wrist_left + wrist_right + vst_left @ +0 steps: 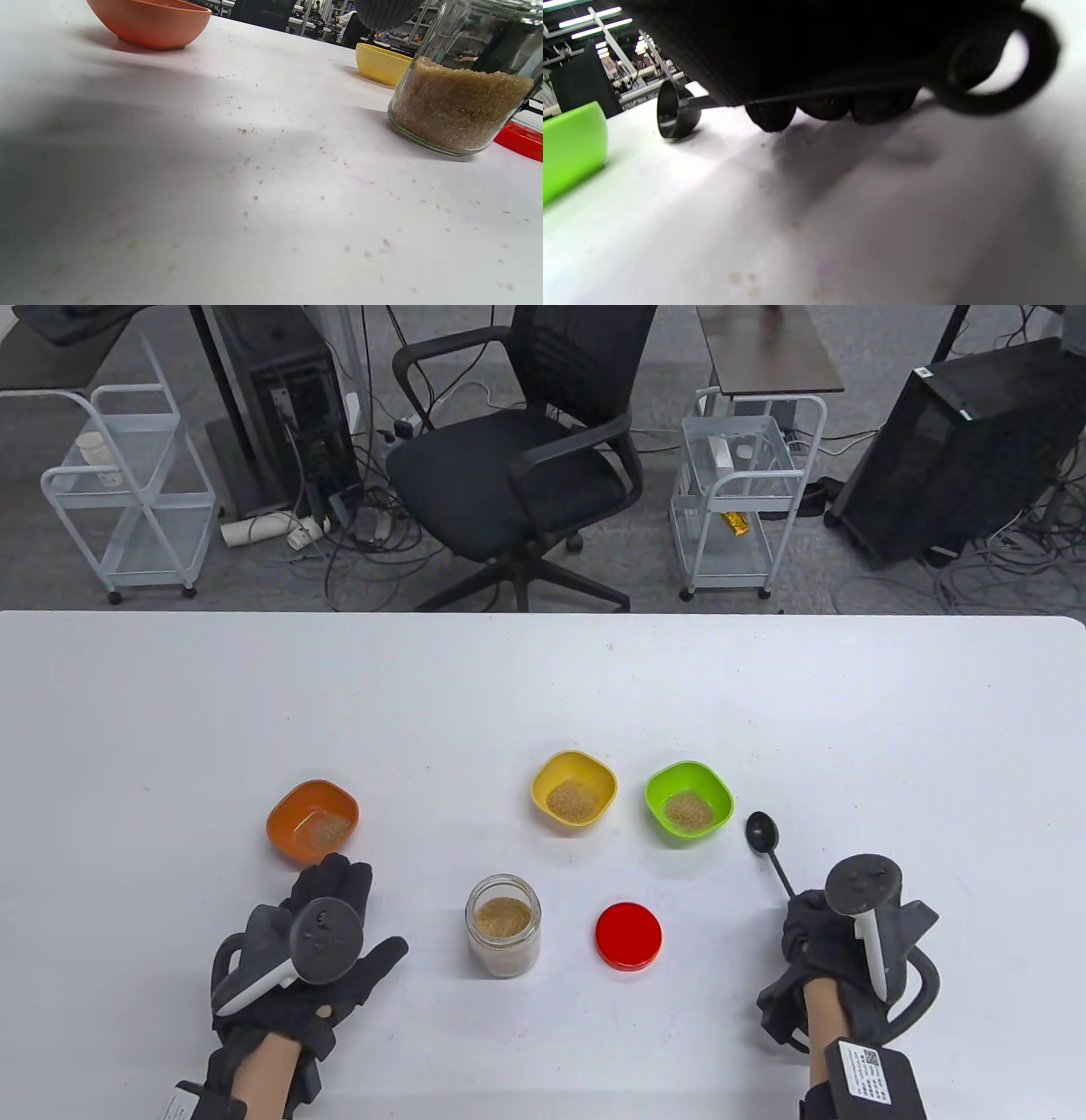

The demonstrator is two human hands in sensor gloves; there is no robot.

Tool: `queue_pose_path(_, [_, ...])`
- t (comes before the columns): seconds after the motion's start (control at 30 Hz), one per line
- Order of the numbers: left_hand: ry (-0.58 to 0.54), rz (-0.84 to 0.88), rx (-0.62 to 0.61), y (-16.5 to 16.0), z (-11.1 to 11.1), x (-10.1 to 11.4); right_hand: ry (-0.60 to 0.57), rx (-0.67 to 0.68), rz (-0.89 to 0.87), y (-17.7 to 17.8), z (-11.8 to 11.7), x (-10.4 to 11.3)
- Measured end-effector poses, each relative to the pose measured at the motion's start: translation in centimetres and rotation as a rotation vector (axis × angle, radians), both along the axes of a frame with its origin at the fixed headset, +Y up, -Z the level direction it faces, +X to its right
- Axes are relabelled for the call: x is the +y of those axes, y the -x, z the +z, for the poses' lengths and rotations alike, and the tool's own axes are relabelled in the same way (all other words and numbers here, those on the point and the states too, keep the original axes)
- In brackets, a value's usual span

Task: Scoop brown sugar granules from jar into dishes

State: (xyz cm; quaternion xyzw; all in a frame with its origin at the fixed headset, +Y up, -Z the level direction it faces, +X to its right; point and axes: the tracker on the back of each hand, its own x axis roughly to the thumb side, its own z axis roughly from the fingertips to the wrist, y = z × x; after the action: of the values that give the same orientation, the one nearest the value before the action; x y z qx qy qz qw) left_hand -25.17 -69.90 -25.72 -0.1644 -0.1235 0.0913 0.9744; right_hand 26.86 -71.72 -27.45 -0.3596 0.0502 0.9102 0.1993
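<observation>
Nearest us, our left hand (314,950) lies flat with fingers spread, holding nothing, while our right hand (836,954) curls round the black spoon (768,848) handle (bowl resting on the table (543,687)). Between them stands the open jar (503,925) beside its red lid (628,934); beyond sit the orange dish (312,821), yellow dish (574,790) and green dish (688,800), each holding sugar.

A black office chair (526,458) stands beyond the table between two white wire carts (127,487).

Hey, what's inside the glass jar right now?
The open glass jar holds brown sugar granules, filling roughly its lower half. Nothing else shows in it; anything buried beneath the sugar's surface cannot be seen. Its red lid lies beside it on the table.
</observation>
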Motion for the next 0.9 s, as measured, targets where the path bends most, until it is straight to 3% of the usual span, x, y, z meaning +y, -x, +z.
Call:
queue_pose_path(0.47, [0.017, -0.007, -0.009, -0.2, 0.0, 0.0, -0.039, 0.054, 0.09, 0.8, 0.1, 0.1])
queue_pose_path(0.63, [0.02, -0.009, -0.017, -0.3, -0.1, 0.0, -0.137, 0.149, 0.131, 2.8, 0.6, 2.1])
queue_pose_path(0.9, [0.025, -0.017, -0.032, -0.5, -0.1, -0.1, -0.261, 0.397, 0.178, 9.1, 2.6, 5.8])
